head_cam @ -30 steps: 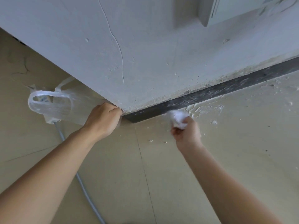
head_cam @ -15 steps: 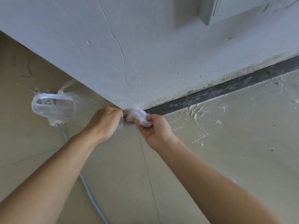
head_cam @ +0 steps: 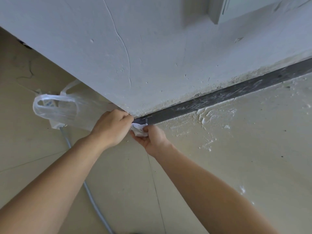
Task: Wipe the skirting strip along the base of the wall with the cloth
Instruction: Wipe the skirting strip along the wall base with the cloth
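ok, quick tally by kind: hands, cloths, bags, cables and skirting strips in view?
hands: 2 (left hand, right hand)
cloth: 1
plastic bag: 1
cable: 1
skirting strip: 1
total: 6

Bag (head_cam: 55, 108) and cable (head_cam: 92, 193) block leftward; floor (head_cam: 244, 157) beside skirting strip (head_cam: 219, 97) open.

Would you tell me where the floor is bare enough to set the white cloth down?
Bare beige floor: between the grey cable and right forearm, and right of the right hand below the white plaster splatter. Crowded left of the left hand: clear plastic bag.
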`<state>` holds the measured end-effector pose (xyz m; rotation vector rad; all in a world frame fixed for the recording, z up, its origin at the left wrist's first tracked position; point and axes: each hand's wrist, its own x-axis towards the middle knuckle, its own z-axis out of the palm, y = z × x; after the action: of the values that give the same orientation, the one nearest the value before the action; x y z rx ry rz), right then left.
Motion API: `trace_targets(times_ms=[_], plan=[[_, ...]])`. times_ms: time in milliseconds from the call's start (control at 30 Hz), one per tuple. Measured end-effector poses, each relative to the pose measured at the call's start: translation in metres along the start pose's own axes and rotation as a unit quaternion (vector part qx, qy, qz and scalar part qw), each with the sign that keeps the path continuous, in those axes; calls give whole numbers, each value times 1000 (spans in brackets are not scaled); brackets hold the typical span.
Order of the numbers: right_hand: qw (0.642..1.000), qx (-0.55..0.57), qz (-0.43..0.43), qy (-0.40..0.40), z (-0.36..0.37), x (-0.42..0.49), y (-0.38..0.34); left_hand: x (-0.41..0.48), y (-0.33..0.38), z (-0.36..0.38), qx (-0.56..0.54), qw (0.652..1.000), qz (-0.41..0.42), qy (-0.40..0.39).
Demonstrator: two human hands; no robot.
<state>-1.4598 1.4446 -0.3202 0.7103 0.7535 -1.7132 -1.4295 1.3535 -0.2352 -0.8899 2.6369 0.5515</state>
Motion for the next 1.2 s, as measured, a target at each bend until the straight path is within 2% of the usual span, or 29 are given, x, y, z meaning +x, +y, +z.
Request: trace_targets(times_ms=[133,200,267,333,400,500,567,700,800,900,1000,1100,1200], plan=[[994,54,-95,11,-24,-19,-38,-4,0,4,-5,1000,15,26],[976,151,-145,61,-58,-29,-61,-6,2,7,-15,999,24,43],[966,158,-179,100,-82,-40,-75,-7,1,10,-34,996,41,66],[980,83,-143,107,-85,-38,-65,-6,0,15,-38,993,55,102],[992,14,-72,99,-69,-30,-43,-6,-1,23,-14,988,50,144],[997,28,-33,57,-42,-21,-36,-3,1,31,-5,981,24,195],[995,58,-43,68,-36,-22,-55,-1,2,33,-11,978,-1,209],[986,47,-101,123,-65,-40,-114,1,3,38,-19,974,-8,226],[969,145,-167,110,-97,-64,-143,3,1,42,-21,972,-1,236],[943,222,-215,123,-113,-73,-136,4,1,44,-11,971,-10,239],[975,130,-137,114,-95,-59,-94,4,0,45,-30,971,-3,238],[998,7,-38,49,-54,-38,-52,5,0,42,-31,972,-3,233],[999,4,-31,36,-33,-34,-60,7,-2,41,-35,973,1,226]])
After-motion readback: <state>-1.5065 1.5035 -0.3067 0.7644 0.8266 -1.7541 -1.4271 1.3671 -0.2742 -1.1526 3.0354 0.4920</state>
